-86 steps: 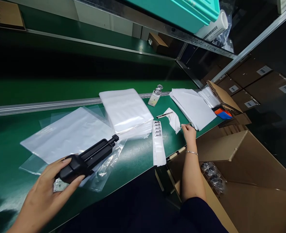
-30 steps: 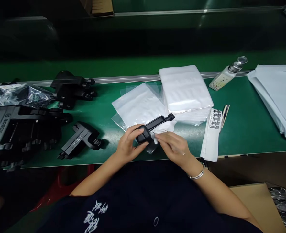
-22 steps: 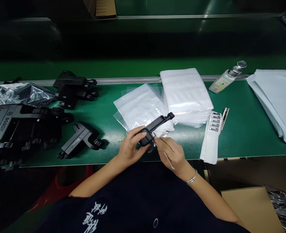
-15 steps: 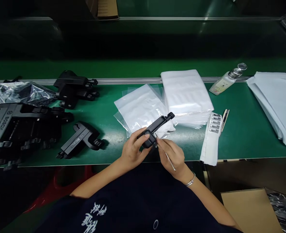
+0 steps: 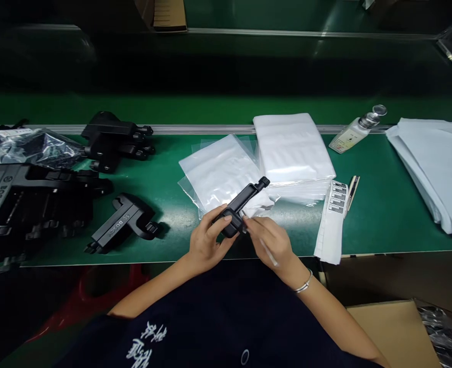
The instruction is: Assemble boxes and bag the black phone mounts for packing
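My left hand is closed around the wide end of a black plastic part, whose narrow arm points up and to the right. My right hand pinches a thin white stick close to the part's lower right side. The stick's tip is hidden by the fingers and the part. A crumpled white cloth shows just behind the part. Left of my hands, a similar grey and black part marked BOSCH lies on the green table.
Clear plastic bags and a thick stack of bags lie beyond my hands. To the right are a label strip, a cutter, a pump bottle and white sheets. More black parts are piled at left.
The view has shifted slightly. The right hand's stick has swung a little and is blurred beside the black part. Both grips stay the same.
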`<action>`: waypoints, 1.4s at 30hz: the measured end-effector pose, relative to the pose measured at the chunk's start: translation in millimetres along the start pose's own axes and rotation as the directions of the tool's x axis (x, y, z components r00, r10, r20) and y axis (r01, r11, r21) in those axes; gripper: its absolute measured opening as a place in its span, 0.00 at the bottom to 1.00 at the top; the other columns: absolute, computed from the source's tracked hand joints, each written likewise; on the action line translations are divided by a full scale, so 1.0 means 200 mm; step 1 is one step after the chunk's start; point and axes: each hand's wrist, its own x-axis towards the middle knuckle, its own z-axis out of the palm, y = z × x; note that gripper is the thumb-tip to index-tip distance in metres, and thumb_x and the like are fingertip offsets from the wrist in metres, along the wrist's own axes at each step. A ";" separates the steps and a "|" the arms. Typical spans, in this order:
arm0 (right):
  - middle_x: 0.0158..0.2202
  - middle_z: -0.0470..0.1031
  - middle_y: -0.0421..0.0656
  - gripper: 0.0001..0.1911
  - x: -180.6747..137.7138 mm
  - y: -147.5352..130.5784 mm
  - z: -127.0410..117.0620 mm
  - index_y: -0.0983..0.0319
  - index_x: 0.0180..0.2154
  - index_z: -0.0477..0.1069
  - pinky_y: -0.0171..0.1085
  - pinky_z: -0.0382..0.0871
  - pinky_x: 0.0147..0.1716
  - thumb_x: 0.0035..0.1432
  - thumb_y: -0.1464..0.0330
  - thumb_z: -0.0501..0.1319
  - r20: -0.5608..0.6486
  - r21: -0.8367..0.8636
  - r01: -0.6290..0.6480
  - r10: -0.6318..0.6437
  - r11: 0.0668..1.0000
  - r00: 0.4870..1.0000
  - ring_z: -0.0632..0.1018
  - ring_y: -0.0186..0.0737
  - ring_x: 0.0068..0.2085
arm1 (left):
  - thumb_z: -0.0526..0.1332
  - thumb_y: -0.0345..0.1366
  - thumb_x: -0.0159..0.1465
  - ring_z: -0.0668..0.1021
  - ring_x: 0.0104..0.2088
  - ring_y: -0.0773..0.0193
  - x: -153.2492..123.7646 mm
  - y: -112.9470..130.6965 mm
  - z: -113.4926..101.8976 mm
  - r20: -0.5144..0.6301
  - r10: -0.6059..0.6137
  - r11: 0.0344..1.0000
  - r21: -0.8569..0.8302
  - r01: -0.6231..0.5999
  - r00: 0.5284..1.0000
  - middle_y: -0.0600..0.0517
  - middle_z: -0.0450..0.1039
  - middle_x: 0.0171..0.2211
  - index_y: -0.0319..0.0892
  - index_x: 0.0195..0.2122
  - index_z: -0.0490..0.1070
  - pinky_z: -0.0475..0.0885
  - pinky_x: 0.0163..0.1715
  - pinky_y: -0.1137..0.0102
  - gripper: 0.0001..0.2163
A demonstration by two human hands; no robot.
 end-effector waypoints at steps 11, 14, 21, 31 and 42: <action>0.28 0.77 0.41 0.17 0.06 0.14 -0.09 0.62 0.39 0.79 0.36 0.77 0.28 0.57 0.56 0.64 0.243 0.599 -0.652 0.670 0.465 0.701 0.77 0.35 0.28 | 0.63 0.31 0.63 0.75 0.53 0.56 0.00 -0.03 -0.02 0.055 -0.050 0.996 -0.077 0.055 0.997 0.44 0.69 0.53 0.51 0.58 0.57 0.76 0.47 0.59 0.24; 0.22 0.74 0.38 0.16 0.07 0.20 -0.16 0.62 0.37 0.79 0.32 0.74 0.24 0.52 0.56 0.68 0.202 0.741 -0.588 0.726 0.326 0.657 0.72 0.30 0.22 | 0.62 0.37 0.63 0.74 0.53 0.55 0.00 -0.08 -0.03 0.048 -0.247 0.956 -0.149 0.251 0.968 0.44 0.69 0.52 0.49 0.58 0.58 0.75 0.49 0.59 0.22; 0.22 0.75 0.36 0.11 0.10 0.17 -0.13 0.60 0.35 0.79 0.28 0.75 0.23 0.50 0.62 0.71 0.295 0.857 -0.509 0.731 0.083 0.616 0.72 0.28 0.21 | 0.64 0.40 0.60 0.75 0.51 0.55 0.01 -0.12 -0.04 0.148 -0.511 0.791 -0.306 0.530 0.847 0.45 0.67 0.54 0.47 0.55 0.61 0.74 0.49 0.61 0.23; 0.36 0.78 0.37 0.06 0.08 0.39 -0.91 0.52 0.35 0.77 0.28 0.73 0.28 0.60 0.65 0.60 -0.556 0.680 -0.138 0.629 0.720 0.544 0.78 0.27 0.31 | 0.69 0.42 0.54 0.76 0.46 0.59 0.04 -0.14 -0.07 0.078 -0.646 0.582 -0.593 0.556 0.760 0.48 0.69 0.48 0.49 0.54 0.61 0.74 0.44 0.65 0.28; 0.46 0.76 0.56 0.14 -0.20 0.77 -1.21 0.61 0.42 0.77 0.55 0.65 0.53 0.55 0.66 0.58 -0.410 -0.511 -0.580 0.414 0.634 0.813 0.74 0.61 0.54 | 0.73 0.44 0.50 0.76 0.32 0.66 0.24 -0.04 -0.06 0.524 -0.696 -0.134 -0.767 0.628 0.491 0.54 0.73 0.37 0.47 0.50 0.68 0.74 0.28 0.75 0.27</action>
